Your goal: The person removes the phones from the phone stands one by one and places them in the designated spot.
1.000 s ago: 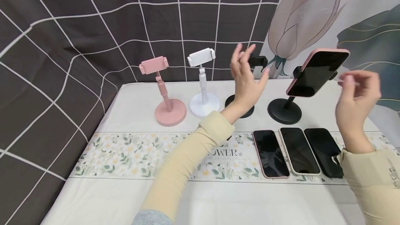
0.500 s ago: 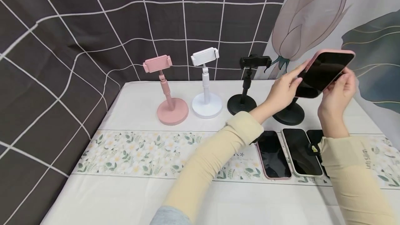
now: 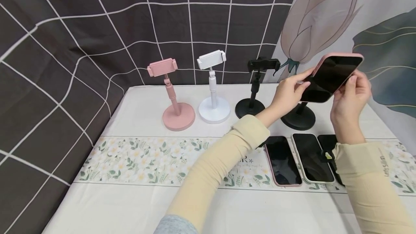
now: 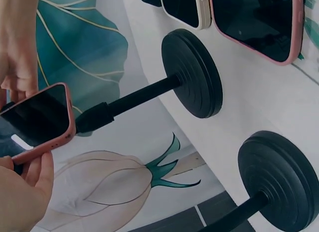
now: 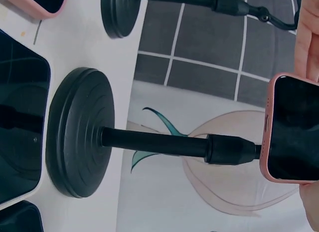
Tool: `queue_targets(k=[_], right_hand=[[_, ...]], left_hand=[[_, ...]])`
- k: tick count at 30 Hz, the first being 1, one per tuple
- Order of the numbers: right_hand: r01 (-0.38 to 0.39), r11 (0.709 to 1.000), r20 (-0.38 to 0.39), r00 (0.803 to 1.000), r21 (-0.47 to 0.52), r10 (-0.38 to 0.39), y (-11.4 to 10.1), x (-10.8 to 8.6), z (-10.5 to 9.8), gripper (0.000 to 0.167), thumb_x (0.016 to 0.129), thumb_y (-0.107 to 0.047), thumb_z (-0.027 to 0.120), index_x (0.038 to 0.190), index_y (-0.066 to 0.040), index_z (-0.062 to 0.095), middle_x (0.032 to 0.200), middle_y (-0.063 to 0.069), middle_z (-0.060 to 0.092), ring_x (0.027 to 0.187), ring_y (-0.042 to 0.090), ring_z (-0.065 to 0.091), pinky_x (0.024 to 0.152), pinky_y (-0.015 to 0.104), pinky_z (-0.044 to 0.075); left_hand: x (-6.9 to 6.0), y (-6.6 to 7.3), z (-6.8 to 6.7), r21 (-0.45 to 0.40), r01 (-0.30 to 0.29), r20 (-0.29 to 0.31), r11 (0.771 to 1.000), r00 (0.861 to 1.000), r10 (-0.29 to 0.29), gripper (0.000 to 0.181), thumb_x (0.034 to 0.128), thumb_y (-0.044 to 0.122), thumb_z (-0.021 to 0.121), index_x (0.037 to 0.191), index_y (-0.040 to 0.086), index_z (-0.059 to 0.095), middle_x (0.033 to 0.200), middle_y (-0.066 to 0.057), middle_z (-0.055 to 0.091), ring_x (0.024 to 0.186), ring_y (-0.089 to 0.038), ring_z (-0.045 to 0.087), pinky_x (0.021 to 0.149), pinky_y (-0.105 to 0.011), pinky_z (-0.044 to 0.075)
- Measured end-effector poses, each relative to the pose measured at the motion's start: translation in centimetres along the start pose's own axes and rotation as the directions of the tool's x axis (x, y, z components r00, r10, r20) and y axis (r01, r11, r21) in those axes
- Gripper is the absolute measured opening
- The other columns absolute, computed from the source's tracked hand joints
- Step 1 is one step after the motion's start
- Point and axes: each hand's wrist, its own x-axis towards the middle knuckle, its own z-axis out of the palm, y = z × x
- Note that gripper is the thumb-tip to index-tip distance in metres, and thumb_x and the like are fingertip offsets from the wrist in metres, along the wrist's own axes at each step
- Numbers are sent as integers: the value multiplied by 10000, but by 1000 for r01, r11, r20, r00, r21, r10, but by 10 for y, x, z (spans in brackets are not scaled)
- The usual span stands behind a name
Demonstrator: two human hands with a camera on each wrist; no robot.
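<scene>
A pink-cased phone (image 3: 331,77) is tilted at the top of a black phone stand (image 3: 298,118) on the right. My left hand (image 3: 287,93) grips the phone's left side, thumb near the screen edge and fingers reaching behind. At its right side my right hand (image 3: 352,100) holds on with curled fingers, partly hidden behind the phone. The left wrist view shows both hands at opposite edges of the phone (image 4: 42,119). The phone hides the stand's clamp. In the right wrist view, the stand's black pole (image 5: 159,142) runs up to the phone.
A pink stand (image 3: 178,116), a white stand (image 3: 214,109) and another black stand (image 3: 250,107) stand in a row to the left. Three phones lie in front: a pink-edged one (image 3: 283,160), a pale-edged one (image 3: 312,158) and a dark one (image 3: 328,141) partly behind my right sleeve.
A second ago my left hand was raised by the other black stand and my right hand was off the phone. Both hands have since come to the phone and stay there.
</scene>
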Motion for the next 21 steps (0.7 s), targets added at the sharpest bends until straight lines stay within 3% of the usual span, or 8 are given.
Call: queue_targets(k=[4,9,13,16,18,21], right_hand=[[46,999,54,998,2,-46,5,-5,5,143,918,23,494,972,132,570,869,172,595,730,225,617,703,292,540],[6,998,74,997,67,-11,10,-19,9,132,916,32,481,953,132,558,855,174,588,726,229,597,687,299,532],[-37,991,105,994,128,24,11,-31,14,150,913,21,472,973,142,538,888,194,595,752,251,617,720,318,532],[-52,990,157,987,130,32,10,-39,23,149,899,12,497,980,129,538,889,183,598,743,237,625,713,310,529],[-54,993,215,976,110,29,8,-45,29,155,883,5,528,986,119,543,888,171,600,745,223,628,704,296,533],[-49,996,327,945,76,21,5,-53,38,192,851,6,575,998,127,552,886,161,609,760,206,626,699,282,543]], left_hand=[[-2,-1,-2,24,-22,-80,999,996,24,394,966,129,512,1359,139,512,956,-71,689,650,-30,529,563,-73,357],[-14,-6,-8,42,-67,-151,997,986,73,375,953,93,531,1327,88,539,832,-102,674,576,-94,450,550,-97,309],[-26,-7,-17,88,-104,-162,991,980,117,371,954,101,531,1324,72,539,1055,-86,701,582,-65,440,576,-75,328],[-32,-6,-28,86,-148,-204,985,965,163,354,950,89,534,1300,40,555,1187,-97,660,592,-84,459,596,-69,347],[-37,-4,-37,53,-185,-237,981,952,192,343,943,62,535,1280,4,561,1254,-122,609,706,-79,592,652,-46,381],[-48,-1,-52,18,-239,-277,971,932,234,333,932,25,538,1257,-46,562,1261,-164,589,961,-142,666,746,-38,423]])
